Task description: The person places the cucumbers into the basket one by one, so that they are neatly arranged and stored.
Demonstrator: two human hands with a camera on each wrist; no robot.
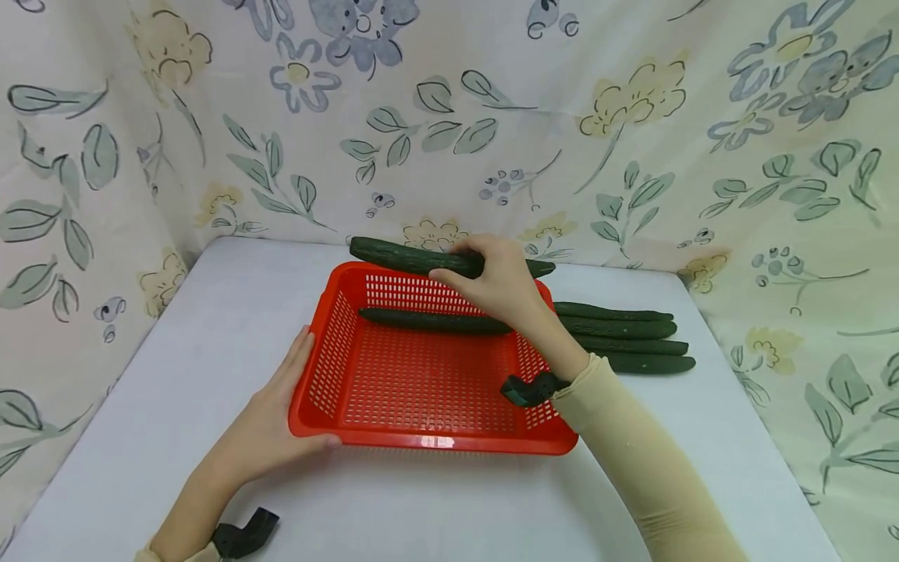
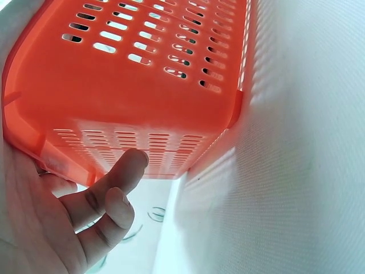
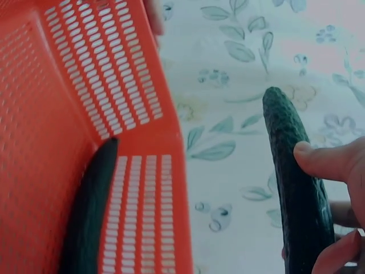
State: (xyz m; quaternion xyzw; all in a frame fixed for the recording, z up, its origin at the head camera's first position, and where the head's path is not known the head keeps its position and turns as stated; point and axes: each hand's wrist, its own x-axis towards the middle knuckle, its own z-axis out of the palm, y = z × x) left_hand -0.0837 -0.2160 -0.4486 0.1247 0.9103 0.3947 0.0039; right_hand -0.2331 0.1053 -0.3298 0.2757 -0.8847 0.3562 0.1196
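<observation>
My right hand [image 1: 499, 281] grips a dark green cucumber [image 1: 400, 256] around its middle, thumb on the near side. The cucumber lies level above the back rim of the red plastic basket [image 1: 435, 442]. In the right wrist view its bumpy end [image 3: 279, 108] points away from the thumb, outside the basket wall. Inside the basket, another cucumber [image 1: 435, 321] lies along the back wall, its right end hidden by my right arm. My left hand [image 1: 270, 429] holds the basket's front left corner, thumb by the front rim. Bent fingers [image 2: 122, 177] show beside the basket's outer wall in the left wrist view.
Several more cucumbers [image 1: 625, 328] lie side by side on the white table [image 1: 232, 312], right of the basket, partly hidden behind its wall and my arm. A flower-printed cloth [image 1: 435, 117] hangs behind the table and at both sides.
</observation>
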